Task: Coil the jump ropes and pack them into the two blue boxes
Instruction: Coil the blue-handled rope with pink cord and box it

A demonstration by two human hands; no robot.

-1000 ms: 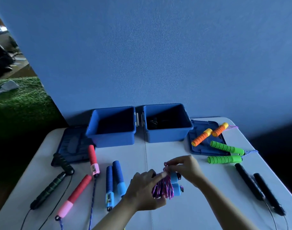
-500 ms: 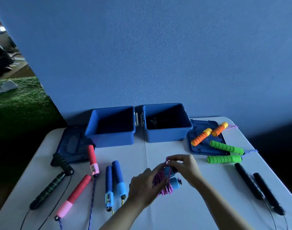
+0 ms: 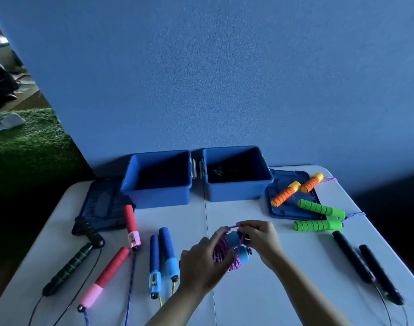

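Near the tabletop's (image 3: 283, 290) front-middle, our left hand (image 3: 201, 264) curls its fingers around the pink coiled rope (image 3: 221, 251). Our right hand (image 3: 262, 241) pinches the rope's top loop beside the light-blue handles (image 3: 242, 254). Both blue boxes (image 3: 159, 196) sit at the back edge.

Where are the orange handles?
In the head view, the orange handles lie far right on a blue lid, beside the right box, above the green handles.

Pink rope coil (image 3: 221, 251) on light-blue handles (image 3: 242, 254), held before open blue boxes (image 3: 196, 198).
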